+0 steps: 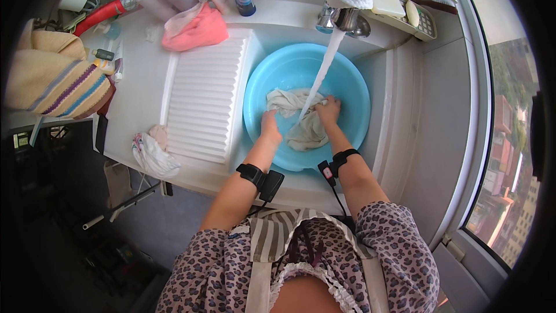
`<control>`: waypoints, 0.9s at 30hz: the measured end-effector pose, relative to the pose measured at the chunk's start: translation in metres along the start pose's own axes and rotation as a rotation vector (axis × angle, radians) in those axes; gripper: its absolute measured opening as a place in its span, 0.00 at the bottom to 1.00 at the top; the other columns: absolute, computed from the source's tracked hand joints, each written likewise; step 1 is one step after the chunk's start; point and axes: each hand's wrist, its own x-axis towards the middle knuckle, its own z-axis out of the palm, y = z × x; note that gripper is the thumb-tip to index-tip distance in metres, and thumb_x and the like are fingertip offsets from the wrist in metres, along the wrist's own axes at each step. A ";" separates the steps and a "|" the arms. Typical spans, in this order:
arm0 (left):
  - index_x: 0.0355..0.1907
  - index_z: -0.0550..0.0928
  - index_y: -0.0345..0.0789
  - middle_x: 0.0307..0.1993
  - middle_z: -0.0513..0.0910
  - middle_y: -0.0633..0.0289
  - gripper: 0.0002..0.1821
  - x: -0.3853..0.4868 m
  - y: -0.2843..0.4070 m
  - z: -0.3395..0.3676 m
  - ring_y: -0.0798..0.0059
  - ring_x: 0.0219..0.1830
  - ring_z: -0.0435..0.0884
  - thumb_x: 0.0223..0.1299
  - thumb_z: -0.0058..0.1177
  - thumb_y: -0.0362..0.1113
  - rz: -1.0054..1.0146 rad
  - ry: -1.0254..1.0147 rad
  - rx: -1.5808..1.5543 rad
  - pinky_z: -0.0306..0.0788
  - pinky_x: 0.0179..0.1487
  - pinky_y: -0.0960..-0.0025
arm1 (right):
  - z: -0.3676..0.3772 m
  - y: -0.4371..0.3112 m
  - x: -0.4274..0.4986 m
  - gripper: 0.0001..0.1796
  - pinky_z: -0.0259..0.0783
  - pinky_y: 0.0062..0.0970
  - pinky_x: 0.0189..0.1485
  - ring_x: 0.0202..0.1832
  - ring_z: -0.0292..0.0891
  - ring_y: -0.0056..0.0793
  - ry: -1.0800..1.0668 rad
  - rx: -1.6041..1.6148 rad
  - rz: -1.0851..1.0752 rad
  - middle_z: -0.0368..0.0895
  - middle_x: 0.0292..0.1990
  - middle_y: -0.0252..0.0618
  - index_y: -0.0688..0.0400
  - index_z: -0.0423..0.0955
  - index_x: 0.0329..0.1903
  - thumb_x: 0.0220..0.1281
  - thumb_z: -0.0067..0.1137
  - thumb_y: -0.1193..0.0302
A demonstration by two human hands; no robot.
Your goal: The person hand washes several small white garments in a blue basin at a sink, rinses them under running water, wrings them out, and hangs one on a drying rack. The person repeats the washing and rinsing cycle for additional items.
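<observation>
A light-blue plastic basin [352,69] stands in the sink with a wet off-white cloth [309,132] bunched on its bottom. From the chrome faucet [346,21] a stream of water [325,63] falls onto the cloth between my hands. My right hand [329,111] grips the cloth at its right side, fingers curled over a fold. At the basin's left side, my left hand [270,127] reaches down beside the cloth's left end; its fingers are mostly hidden, so its hold is unclear.
Left of the basin is a ribbed white washboard [202,100], with a pink cloth [197,28] at its top and a small white garment [154,156] near the counter's front edge. Bottles and tubes line the back ledge. A soap tray [428,28] sits right of the faucet, near the window.
</observation>
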 end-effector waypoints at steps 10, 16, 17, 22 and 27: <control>0.62 0.61 0.31 0.57 0.68 0.47 0.43 -0.034 -0.001 -0.005 0.53 0.54 0.73 0.55 0.54 0.61 -0.297 -0.320 -0.146 0.69 0.56 0.50 | -0.092 -0.069 -0.115 0.41 0.69 0.30 0.54 0.53 0.72 0.30 -1.095 0.804 0.123 0.75 0.52 0.42 0.61 0.63 0.64 0.44 0.71 0.74; 0.59 0.67 0.34 0.57 0.71 0.47 0.31 -0.044 0.000 -0.023 0.53 0.56 0.73 0.64 0.43 0.57 -0.445 -0.868 -0.259 0.71 0.56 0.51 | -0.088 -0.100 -0.159 0.25 0.73 0.38 0.42 0.39 0.79 0.46 -0.632 0.087 -0.416 0.81 0.33 0.54 0.62 0.77 0.45 0.51 0.62 0.55; 0.58 0.68 0.34 0.55 0.73 0.49 0.29 -0.047 -0.006 -0.023 0.55 0.55 0.74 0.66 0.41 0.55 -0.456 -0.821 -0.269 0.71 0.56 0.53 | -0.082 -0.098 -0.159 0.26 0.74 0.41 0.41 0.36 0.79 0.50 -0.568 0.003 -0.478 0.81 0.31 0.56 0.63 0.77 0.43 0.51 0.60 0.53; 0.58 0.69 0.35 0.55 0.73 0.55 0.23 -0.079 -0.021 -0.016 0.64 0.57 0.73 0.70 0.37 0.50 -0.259 -0.393 -0.130 0.70 0.58 0.56 | -0.075 -0.064 -0.108 0.29 0.73 0.42 0.42 0.39 0.78 0.51 -0.554 -0.092 -0.186 0.80 0.36 0.58 0.65 0.76 0.44 0.55 0.52 0.49; 0.64 0.62 0.38 0.61 0.65 0.51 0.32 -0.088 0.011 -0.015 0.56 0.61 0.67 0.62 0.48 0.53 -0.136 -0.354 -0.199 0.63 0.64 0.56 | -0.102 -0.028 -0.001 0.28 0.71 0.34 0.50 0.49 0.74 0.47 -0.945 -0.077 0.293 0.75 0.51 0.57 0.64 0.73 0.53 0.57 0.53 0.55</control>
